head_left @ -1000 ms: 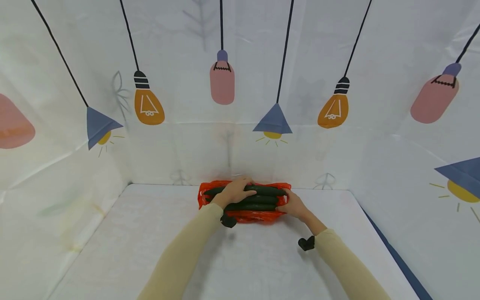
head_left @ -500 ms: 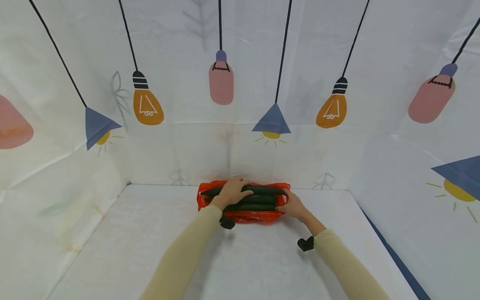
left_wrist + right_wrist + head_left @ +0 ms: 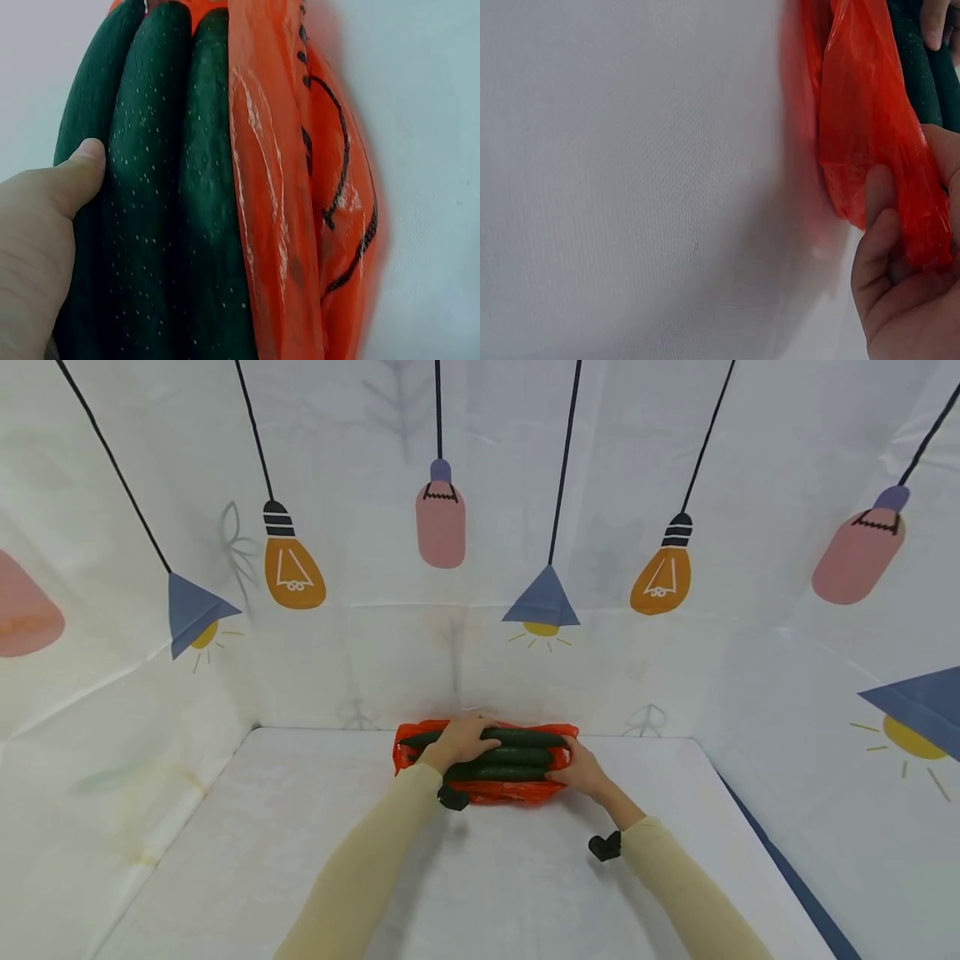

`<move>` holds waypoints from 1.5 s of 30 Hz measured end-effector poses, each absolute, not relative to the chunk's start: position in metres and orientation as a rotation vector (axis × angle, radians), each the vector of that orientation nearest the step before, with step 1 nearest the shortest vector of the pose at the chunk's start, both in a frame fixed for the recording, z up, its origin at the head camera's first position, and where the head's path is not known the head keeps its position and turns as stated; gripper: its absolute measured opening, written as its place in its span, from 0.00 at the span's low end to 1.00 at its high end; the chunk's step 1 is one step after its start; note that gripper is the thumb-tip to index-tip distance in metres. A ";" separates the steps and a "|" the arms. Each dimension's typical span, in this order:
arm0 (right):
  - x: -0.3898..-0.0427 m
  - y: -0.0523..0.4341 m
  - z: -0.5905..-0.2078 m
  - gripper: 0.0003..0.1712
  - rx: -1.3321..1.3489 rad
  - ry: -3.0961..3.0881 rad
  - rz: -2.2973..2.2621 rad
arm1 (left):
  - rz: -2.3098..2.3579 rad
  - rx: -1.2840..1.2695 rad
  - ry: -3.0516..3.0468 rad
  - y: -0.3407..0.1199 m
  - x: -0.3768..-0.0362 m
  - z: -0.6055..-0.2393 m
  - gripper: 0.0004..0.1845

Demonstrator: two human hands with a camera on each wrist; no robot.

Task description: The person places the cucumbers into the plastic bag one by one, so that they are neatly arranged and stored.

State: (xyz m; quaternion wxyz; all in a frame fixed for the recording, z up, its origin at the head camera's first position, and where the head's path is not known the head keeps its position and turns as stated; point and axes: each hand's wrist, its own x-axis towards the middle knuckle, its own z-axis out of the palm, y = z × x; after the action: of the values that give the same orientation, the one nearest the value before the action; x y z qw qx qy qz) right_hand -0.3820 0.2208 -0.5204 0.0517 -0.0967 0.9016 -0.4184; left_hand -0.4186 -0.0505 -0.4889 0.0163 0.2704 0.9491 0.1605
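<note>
Three dark green cucumbers (image 3: 517, 757) show side by side in a red plastic bag (image 3: 517, 792) at the back of the table in the head view. My left hand (image 3: 461, 742) lies across them and grips the farthest cucumber (image 3: 97, 82). In the left wrist view its thumb presses on that cucumber's side; the other fingers are hidden. At the bag's right end is my right hand (image 3: 581, 770), near the cucumber ends. The right wrist view shows its curled fingers (image 3: 877, 247) holding the bunched red plastic.
The white table (image 3: 300, 860) reaches from the bag towards me. White sheets with printed lamps (image 3: 442, 524) form a back wall (image 3: 360, 652) close behind the bag and side walls left and right. A dark blue strip (image 3: 787, 864) runs along the table's right edge.
My left hand has shifted slightly left, and the farthest cucumber's left end sticks out a little further that way. My right hand still holds the bag's right end.
</note>
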 end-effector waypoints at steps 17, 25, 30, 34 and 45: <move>-0.375 0.212 -0.512 0.46 -0.289 2.807 -1.218 | 0.729 0.788 2.996 -0.072 -0.406 -0.489 0.22; -0.371 0.207 -0.492 0.47 -0.256 2.904 -0.990 | 0.871 0.702 3.047 -0.102 -0.400 -0.488 0.22; -0.366 0.211 -0.473 0.40 -0.324 2.980 -0.914 | 0.958 0.608 3.087 -0.134 -0.398 -0.483 0.21; -0.363 0.215 -0.464 0.35 -0.376 2.964 -0.929 | 1.013 0.566 3.104 -0.165 -0.390 -0.479 0.20; -0.359 0.229 -0.441 0.26 -0.310 3.026 -0.890 | 0.866 0.424 3.204 -0.258 -0.364 -0.474 0.21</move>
State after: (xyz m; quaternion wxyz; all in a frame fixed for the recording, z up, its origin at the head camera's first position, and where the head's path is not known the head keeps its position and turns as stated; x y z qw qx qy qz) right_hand -0.3588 0.2294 -0.4413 -0.0140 -0.0976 0.9547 -0.2808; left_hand -0.3643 -0.2580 -0.4745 -0.1018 0.1260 0.9526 0.2575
